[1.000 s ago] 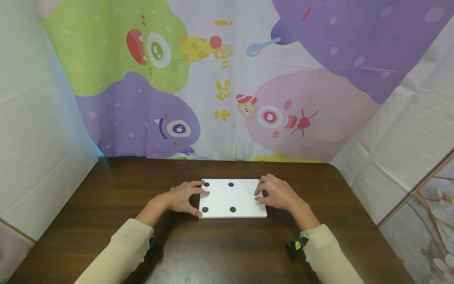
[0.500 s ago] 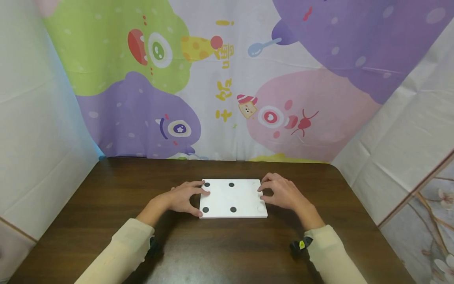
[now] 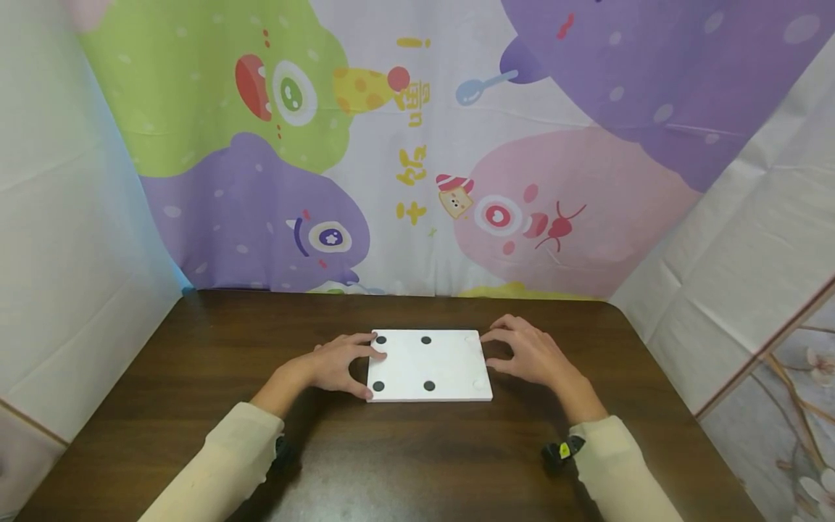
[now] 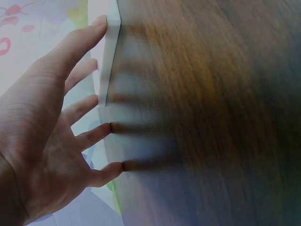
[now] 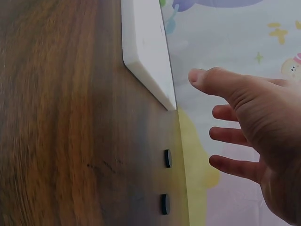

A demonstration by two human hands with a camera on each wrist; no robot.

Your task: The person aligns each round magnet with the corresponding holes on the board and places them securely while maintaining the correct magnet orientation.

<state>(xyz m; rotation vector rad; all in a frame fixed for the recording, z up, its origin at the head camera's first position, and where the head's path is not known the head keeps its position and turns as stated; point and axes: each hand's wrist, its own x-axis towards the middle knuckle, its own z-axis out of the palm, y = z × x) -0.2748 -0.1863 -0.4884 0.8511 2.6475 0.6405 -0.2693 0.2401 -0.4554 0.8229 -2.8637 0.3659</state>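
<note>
A flat white board [image 3: 450, 366] lies on the brown table. Several black discs [image 3: 426, 340] sit on it toward its left and middle, and faint round outlines mark its right end. My left hand [image 3: 335, 365] is spread at the board's left edge; its thumb [image 4: 96, 29] and some fingertips rest on the board, the other fingertips on the table. Just off the right edge is my right hand [image 3: 525, 351], fingers loosely bent, nothing between them. In the right wrist view, two black discs [image 5: 168, 158] [image 5: 165, 204] are on the table past the board; the right hand hides them from the head camera.
A cartoon-printed curtain [image 3: 417, 145] hangs behind the table [image 3: 391, 464]. Pale cloth walls stand at the left [image 3: 78, 217] and right [image 3: 730, 254]. A dark wrist strap device [image 3: 562, 451] is on my right wrist.
My right hand has drawn back to the right, from over the board's right end to beside its edge, and its fingers have spread a little. The left hand and the board stay put.
</note>
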